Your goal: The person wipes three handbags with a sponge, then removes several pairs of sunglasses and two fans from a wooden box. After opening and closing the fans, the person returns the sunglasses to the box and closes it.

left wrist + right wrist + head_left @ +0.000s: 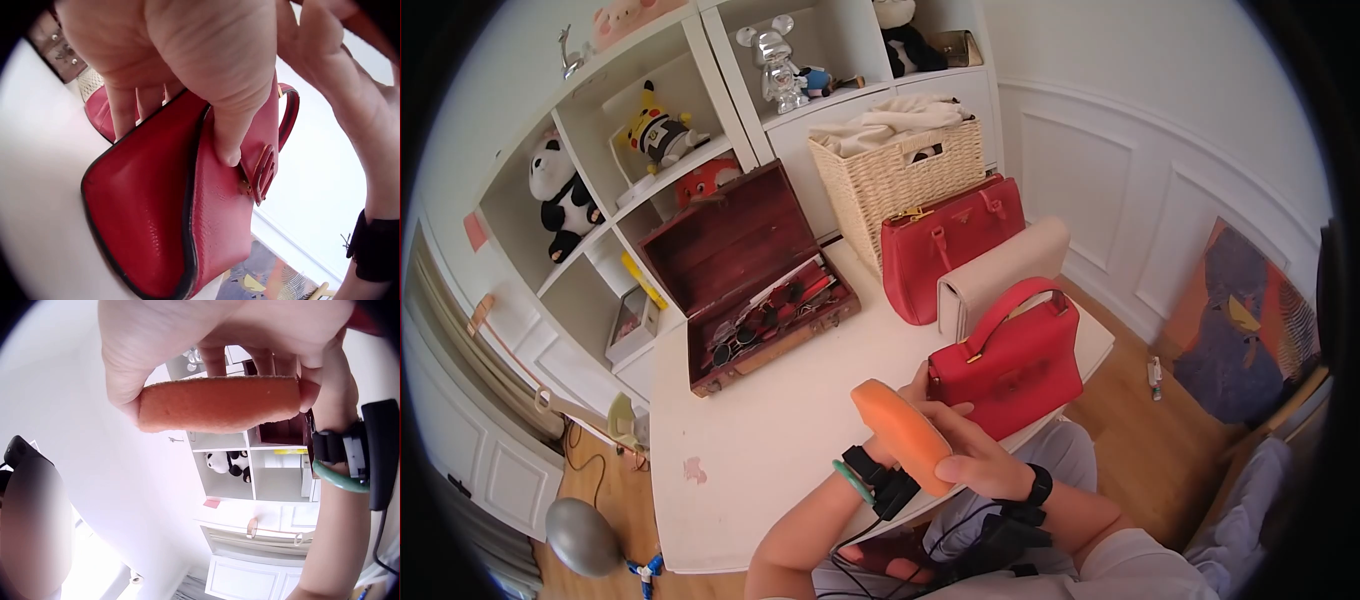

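An orange sponge point(902, 430) is held in my right hand point(985, 455), between the thumb and fingers. In the right wrist view the sponge point(215, 405) spans the width of the grip, its long edge towards the camera. My left hand point(206, 62) grips a red handbag point(1010, 365) at its side edge, with the thumb on one face and the fingers behind. From the head camera much of that hand is hidden behind the sponge. The handbag stands near the table's front right edge, its top handle point(1010, 310) upright. A dark patch shows on its front.
Behind the held bag stand a beige flap bag point(1000, 275) and a larger red handbag point(950, 245). Further back is a woven basket point(900, 175) with cloth in it. An opened dark red case point(735, 240) holds sunglasses and small items on the white table point(750, 460).
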Tool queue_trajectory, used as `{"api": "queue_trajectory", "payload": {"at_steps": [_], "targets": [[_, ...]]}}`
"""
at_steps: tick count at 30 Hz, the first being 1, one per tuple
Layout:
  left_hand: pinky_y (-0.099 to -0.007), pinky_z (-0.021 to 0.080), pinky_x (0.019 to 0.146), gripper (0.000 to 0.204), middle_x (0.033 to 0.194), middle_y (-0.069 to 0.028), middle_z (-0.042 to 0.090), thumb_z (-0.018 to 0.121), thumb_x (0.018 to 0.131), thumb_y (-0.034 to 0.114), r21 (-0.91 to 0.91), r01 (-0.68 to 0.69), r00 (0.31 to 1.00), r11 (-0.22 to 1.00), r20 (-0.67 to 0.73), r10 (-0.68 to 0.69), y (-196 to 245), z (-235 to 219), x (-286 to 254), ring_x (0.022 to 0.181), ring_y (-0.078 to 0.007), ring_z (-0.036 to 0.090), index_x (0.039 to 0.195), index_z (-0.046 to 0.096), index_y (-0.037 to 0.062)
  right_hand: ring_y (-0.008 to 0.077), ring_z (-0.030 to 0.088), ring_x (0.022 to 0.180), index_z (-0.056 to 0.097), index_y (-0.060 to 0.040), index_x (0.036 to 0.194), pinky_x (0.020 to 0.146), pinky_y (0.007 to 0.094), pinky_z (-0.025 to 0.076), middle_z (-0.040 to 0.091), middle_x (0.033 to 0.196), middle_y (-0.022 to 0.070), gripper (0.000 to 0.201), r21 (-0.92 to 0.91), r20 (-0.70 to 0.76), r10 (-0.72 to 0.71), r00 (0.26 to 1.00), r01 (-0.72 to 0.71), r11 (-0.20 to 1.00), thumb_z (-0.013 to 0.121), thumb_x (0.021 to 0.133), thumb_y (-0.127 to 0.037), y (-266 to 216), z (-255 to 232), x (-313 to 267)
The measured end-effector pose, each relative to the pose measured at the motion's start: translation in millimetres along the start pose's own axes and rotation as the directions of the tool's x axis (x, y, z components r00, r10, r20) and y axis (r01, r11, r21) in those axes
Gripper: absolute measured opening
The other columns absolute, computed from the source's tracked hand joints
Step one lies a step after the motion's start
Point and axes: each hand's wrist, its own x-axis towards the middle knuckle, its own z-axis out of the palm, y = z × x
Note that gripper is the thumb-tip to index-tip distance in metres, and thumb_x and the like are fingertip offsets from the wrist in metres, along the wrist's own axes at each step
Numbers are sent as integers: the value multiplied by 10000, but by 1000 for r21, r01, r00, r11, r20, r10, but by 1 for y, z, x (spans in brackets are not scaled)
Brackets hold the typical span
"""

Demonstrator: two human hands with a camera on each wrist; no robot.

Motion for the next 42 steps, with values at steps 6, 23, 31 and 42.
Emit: {"api": "queue_trajectory", "payload": {"at_steps": [6,23,31,42], "targets": [[-290,520,632,756,946,-131,598,711,810,218,-138,78,994,987,92,-65,4,-22,-15,918,-232,642,1355,239,-9,196,479,1160,231,-11,1425,999,333,351,453,1276,132,723,29,104,-41,994,38,999,623,849,-201,5,3,3],[-441,492,635,763,809,-215,626,697,726,558,471,153,985,869,-143,-96,24,76,63,743,-389,628,1163,384,18,207,434,1206,249,20,1413,1004,346,350,409,1325,146,763,-141,-18,-156,988,152,978,648,842,-293,-17,-17,-22],[-404,482,763,747,1056,-223,569,769,714,444,210,-64,989,976,-115,90,15,69,41,918,-318,608,1187,383,15,201,473,1170,232,11,1417,979,352,386,453,1277,141,745,-77,-49,-135,990,131,988,635,850,-258,-8,-24,-21],[-352,447,931,989,1163,-200,497,837,643,227,130,104,935,986,-352,-52,-14,-8,57,1075,-301,534,1400,241,3,175,510,1096,263,-2,1407,931,323,417,458,1264,124,698,-86,-47,-117,992,113,990,626,856,-228,-12,-28,-13]]}}
